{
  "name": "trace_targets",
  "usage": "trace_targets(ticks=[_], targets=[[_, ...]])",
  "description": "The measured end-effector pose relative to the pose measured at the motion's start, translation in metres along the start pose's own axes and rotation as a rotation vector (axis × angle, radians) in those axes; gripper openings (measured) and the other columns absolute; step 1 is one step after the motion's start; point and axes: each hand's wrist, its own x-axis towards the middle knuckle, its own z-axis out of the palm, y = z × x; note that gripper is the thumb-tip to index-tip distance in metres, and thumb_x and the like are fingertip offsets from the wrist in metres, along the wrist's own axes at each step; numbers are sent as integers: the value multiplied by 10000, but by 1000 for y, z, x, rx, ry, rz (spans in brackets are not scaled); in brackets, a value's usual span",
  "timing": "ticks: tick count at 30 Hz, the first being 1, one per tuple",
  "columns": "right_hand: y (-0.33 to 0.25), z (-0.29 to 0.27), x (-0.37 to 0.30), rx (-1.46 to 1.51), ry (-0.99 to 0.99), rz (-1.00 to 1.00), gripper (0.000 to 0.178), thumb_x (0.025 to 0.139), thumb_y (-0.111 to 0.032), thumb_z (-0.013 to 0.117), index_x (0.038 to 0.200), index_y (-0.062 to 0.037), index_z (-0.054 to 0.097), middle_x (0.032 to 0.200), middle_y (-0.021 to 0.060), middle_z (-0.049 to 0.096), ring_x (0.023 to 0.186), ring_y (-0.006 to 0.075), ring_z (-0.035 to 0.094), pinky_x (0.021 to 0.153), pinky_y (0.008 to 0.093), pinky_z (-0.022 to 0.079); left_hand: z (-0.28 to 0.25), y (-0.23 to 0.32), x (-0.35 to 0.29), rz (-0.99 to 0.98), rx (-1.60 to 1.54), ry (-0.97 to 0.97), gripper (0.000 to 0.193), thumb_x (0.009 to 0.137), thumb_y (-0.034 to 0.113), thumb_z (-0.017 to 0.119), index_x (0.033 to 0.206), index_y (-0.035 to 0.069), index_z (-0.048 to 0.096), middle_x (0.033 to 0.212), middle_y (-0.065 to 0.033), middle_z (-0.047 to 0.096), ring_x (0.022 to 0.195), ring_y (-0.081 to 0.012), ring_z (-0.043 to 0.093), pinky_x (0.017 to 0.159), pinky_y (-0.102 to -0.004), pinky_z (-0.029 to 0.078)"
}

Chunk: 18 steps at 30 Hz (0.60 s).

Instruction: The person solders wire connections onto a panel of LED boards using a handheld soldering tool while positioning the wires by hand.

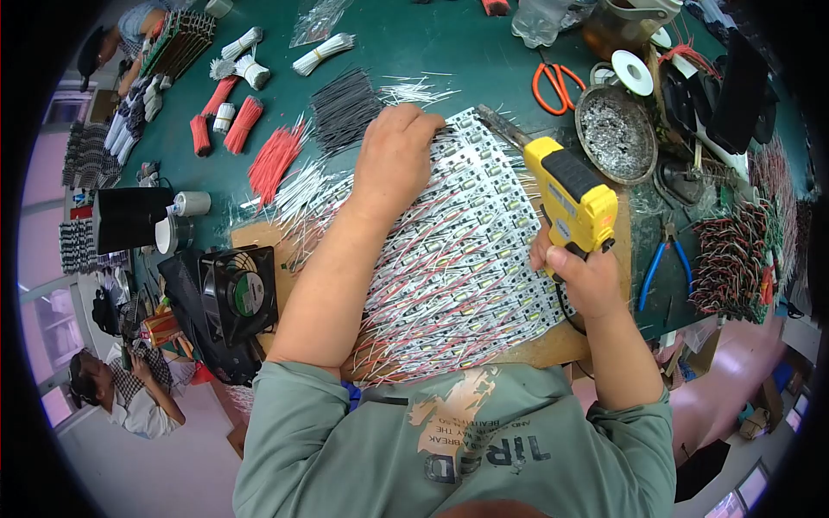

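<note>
While the right hand [583, 269], right of centre in the frame, is wrapped around the lower part of the yellow gun [566, 186], the left hand [395, 160] lies above centre with its fingers bent down at the upper edge of the boards [471, 250]; whether those fingertips pinch anything I cannot tell. The boards fill the middle of the frame in slanting rows, with red and white wires [423, 298] strewn across them, and lie on a brown mat [553, 349]. The gun's tip points to the upper left, near the boards' top end; whether it touches them is unclear. Just left of the left hand lie black wires [345, 108], with loose red wires [274, 164] beyond. At upper right, orange scissors [559, 89] lie beside a round dish [615, 134] holding silvery bits. Blue pliers [665, 263] lie at right, and a black fan [237, 292] stands at left.
</note>
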Motion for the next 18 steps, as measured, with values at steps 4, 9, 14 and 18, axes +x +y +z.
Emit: trace_targets(ticks=[4, 9, 14, 18], targets=[[6, -8, -8, 48, 43, 49, 495, 833, -260, 684, 1194, 15, 486, 738, 52, 551, 615, 139, 530, 552, 281, 443, -3, 3, 4, 69, 44, 124, 167, 796, 5, 655, 945, 70, 692, 901, -75, 637, 886, -293, 602, 758, -419, 464], [4, -8, -16, 37, 71, 53, 235, 854, -116, 672, 1052, -10, 602, 835, 3, 596, 714, 85, 546, 632, 251, 448, -6, 10, 1, 98, 21, 29, 205, 777, 2, 659, 957, 94, 693, 905, -61, 633, 902, -276, 596, 768, -406, 443], [5, -4, -17, 35, 84, 69, 251, 869, -127, 678, 1072, -5, 596, 797, -14, 584, 673, 67, 528, 596, 239, 431, -6, 9, -2, 93, -8, -97, 232, 771, -1, 654, 973, 108, 693, 899, -64, 618, 889, -278, 591, 770, -405, 444], [3, -4, -13, 48, 83, 118, 296, 875, -131, 676, 1117, 5, 576, 748, -29, 555, 623, 46, 499, 551, 221, 406, -5, 9, -2, 110, -7, -111, 234, 770, -6, 649, 973, 100, 696, 907, -73, 610, 891, -288, 585, 768, -415, 458]])
